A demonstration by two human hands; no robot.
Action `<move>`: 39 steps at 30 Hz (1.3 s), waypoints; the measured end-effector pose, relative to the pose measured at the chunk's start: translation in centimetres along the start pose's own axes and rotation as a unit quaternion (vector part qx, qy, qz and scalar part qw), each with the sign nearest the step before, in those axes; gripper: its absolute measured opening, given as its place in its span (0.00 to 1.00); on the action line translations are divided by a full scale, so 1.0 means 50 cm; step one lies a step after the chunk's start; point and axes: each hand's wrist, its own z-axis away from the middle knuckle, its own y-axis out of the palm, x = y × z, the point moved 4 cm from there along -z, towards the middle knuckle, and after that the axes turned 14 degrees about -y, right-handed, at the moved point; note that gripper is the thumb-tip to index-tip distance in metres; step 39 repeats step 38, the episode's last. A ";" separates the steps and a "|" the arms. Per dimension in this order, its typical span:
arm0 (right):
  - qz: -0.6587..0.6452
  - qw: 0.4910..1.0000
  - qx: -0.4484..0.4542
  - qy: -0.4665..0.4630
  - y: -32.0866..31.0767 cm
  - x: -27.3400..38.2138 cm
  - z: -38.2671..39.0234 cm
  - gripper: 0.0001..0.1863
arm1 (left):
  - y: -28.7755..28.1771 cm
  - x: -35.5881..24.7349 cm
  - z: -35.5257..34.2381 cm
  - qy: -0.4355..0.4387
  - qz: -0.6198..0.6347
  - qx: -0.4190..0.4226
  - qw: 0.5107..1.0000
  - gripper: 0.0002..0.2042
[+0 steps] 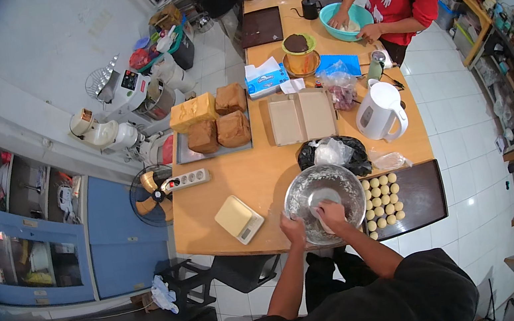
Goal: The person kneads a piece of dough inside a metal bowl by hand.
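A large metal mixing bowl (355, 220) stands at the table's near edge, its inner wall smeared with white, floury residue. My left hand (293, 230) is closed on the bowl's left rim. My right hand (332, 214) is down inside the bowl, its fingers curled near the bottom. Something pale shows by those fingers, too small to make out. To the right lies a dark baking tray (423, 198) with rows of round yellowish dough balls (378, 202). Left of the bowl, a pale yellow block (233, 214) sits on a white kitchen scale (253, 227).
Behind the bowl are a black plastic bag (357, 157), a white electric kettle (378, 111) and an open cardboard box (302, 116). Bread loaves (202, 137) fill a tray beside a power strip (186, 180). Across the table, a person in red works in a turquoise bowl (329, 13).
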 end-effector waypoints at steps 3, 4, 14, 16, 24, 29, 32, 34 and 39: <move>0.052 0.991 0.099 0.070 0.000 -0.011 0.001 0.17 | -0.003 0.021 -0.006 0.027 0.029 -0.025 0.999 0.14; 0.084 0.983 0.148 0.069 0.002 -0.008 0.000 0.19 | -0.001 0.035 -0.013 0.005 0.020 -0.002 1.000 0.14; 0.121 0.974 0.183 -0.056 0.045 0.004 -0.014 0.16 | 0.019 -0.014 -0.032 -0.014 0.006 0.066 0.998 0.13; 0.089 0.988 0.100 -0.070 0.041 0.010 -0.039 0.15 | 0.023 -0.007 -0.040 -0.016 -0.020 0.057 0.998 0.13; 0.055 0.987 -0.104 -0.106 0.037 -0.023 -0.070 0.12 | 0.023 -0.044 -0.035 -0.037 -0.100 0.086 0.991 0.15; 0.053 0.975 -0.130 -0.174 0.057 -0.032 -0.097 0.11 | 0.019 -0.044 -0.032 -0.063 -0.069 0.104 0.990 0.16; -0.015 0.983 -0.138 -0.120 0.055 -0.032 -0.096 0.12 | 0.013 -0.042 -0.022 -0.040 -0.105 0.097 0.989 0.20; -0.079 0.991 -0.078 -0.076 0.061 -0.039 -0.099 0.13 | 0.011 -0.005 -0.016 -0.021 -0.085 0.047 0.995 0.22; -0.284 0.949 -0.027 0.137 0.126 -0.090 -0.098 0.18 | 0.003 -0.028 -0.014 -0.111 -0.044 0.142 0.983 0.29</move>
